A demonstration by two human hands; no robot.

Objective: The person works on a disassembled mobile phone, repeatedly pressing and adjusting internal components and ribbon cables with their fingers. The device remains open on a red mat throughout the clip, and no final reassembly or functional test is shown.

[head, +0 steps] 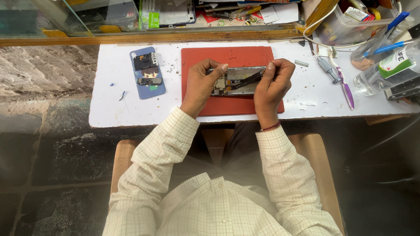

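Head cam, looking straight down at a small white work table [109,109] with a red mat [227,57] in the middle of it. An opened-up phone [238,81] with its back off lies across the mat, board and a dark flex cable showing, and both hands are on it.

The left hand [202,83] grips the phone's left end, thumb stretched over the top edge and fingers curled around the side. The right hand [273,81] is closed over the right end, thumb pressing down near the top corner, fingers bunched against the frame. So the hands are a bit apart, each clamped on its own end of the phone, which sits flat on the mat or barely above it; hard to tell which.

Left of the mat there's a blue back cover [148,73] lying flat with a couple of small dark parts on top of it. To the right, well apart from the hands, a purple toothbrush [345,89] and a grey screwdriver-like tool [327,69] lie on the table, next to a clear plastic bottle [385,72] on its side. A clear tub [345,22] of odds and ends sits at the back right.

The person wears a pale checked shirt and a red thread on the right wrist.
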